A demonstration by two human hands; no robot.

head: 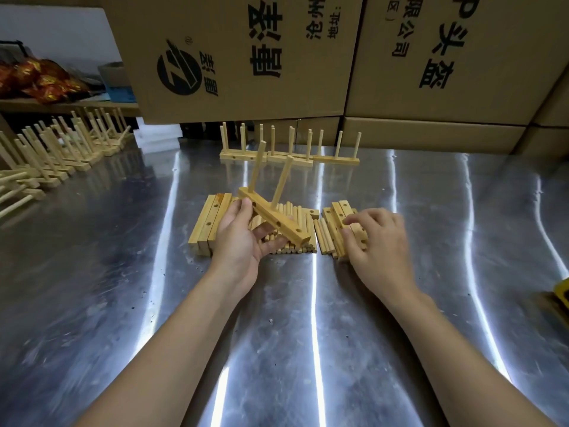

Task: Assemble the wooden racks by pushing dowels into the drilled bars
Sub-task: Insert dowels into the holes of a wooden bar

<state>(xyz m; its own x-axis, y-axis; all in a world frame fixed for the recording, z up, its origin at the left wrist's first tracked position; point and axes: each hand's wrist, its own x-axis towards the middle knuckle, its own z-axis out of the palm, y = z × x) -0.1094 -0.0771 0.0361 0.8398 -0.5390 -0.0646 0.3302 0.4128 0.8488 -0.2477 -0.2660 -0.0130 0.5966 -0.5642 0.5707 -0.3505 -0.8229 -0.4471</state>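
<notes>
My left hand point(243, 238) grips a drilled bar point(277, 220), tilted above the loose dowels point(286, 249). Two dowels point(257, 167) are pushed in at the thumb end, and at least two holes toward the free end show empty — a rack about half built, by my reckoning. My right hand point(378, 241) lies curled on a small stack point(326, 238) of bars and dowels just beside; whether it pinches one I cannot tell. Finished racks point(289, 157) stand beyond my grip — stacked bars point(209, 220) beside my left hand await their turn.
</notes>
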